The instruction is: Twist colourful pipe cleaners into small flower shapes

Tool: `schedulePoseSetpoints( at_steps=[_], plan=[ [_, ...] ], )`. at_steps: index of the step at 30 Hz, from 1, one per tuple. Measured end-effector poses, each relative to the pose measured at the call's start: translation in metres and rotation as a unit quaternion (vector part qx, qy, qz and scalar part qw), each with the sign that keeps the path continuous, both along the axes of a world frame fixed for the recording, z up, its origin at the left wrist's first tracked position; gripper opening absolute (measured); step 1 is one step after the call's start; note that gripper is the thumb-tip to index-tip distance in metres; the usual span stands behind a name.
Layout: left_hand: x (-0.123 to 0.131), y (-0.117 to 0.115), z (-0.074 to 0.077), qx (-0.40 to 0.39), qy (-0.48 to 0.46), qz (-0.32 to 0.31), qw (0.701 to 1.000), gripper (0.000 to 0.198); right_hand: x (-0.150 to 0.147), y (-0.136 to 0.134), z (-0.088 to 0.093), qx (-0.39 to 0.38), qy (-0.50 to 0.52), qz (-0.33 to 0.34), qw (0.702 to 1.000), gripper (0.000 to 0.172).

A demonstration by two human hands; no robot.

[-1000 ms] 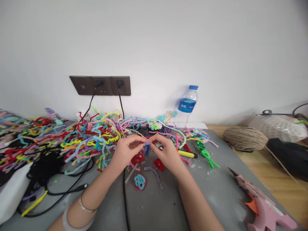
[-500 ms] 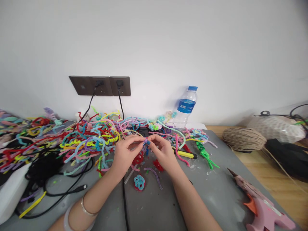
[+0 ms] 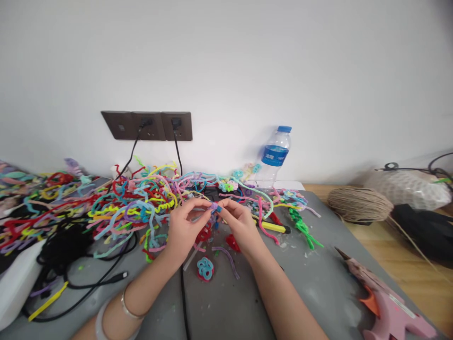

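Note:
Between the fingertips of both hands is a small purple and blue pipe-cleaner piece. My left hand pinches it from the left, and my right hand pinches its blue part from the right. Fingers cover much of its shape. Below the hands, a light-blue flower on a red base lies on the grey table, with a purple pipe-cleaner strip to its right. Red coiled pieces sit partly behind the hands.
Tangled colourful pipe cleaners cover the left and back. A bottle leans by the wall. At right are a yellow cutter, twine and pink glue gun. Black cables cross the table.
Both hands keep their pinch in nearly the same place. The right fingertips and the small piece have shifted very slightly.

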State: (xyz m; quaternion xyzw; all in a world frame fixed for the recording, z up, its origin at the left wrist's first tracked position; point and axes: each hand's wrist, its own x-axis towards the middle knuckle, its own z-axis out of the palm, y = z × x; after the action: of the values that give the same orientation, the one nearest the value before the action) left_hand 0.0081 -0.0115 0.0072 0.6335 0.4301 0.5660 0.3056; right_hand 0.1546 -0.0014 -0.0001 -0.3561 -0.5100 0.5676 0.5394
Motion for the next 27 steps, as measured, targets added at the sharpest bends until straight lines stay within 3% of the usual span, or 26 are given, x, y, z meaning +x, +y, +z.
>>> schedulePoseSetpoints(
  at_steps=[8,19,24,27],
  plan=[
    [-0.0023,0.0014,0.0039,-0.013,-0.032,-0.003,0.999,0.01,-0.0053,-0.0009,-0.0027,0.012,0.007,-0.05,0.999,0.029],
    [-0.009,0.0086,0.0048,-0.041,-0.021,-0.04,0.998,0.015,0.0045,0.0003,0.0013,0.026,-0.04,0.005,0.999,0.029],
    [-0.0069,0.0088,-0.0017,-0.031,0.039,-0.025,0.998,0.011,-0.0005,-0.0005,-0.0002,0.11,-0.083,-0.055,0.989,0.016],
    [-0.0063,0.0083,-0.0029,-0.022,0.074,-0.036,0.996,0.012,-0.0027,-0.0003,-0.0018,0.129,-0.089,-0.048,0.987,0.014]
  ],
)
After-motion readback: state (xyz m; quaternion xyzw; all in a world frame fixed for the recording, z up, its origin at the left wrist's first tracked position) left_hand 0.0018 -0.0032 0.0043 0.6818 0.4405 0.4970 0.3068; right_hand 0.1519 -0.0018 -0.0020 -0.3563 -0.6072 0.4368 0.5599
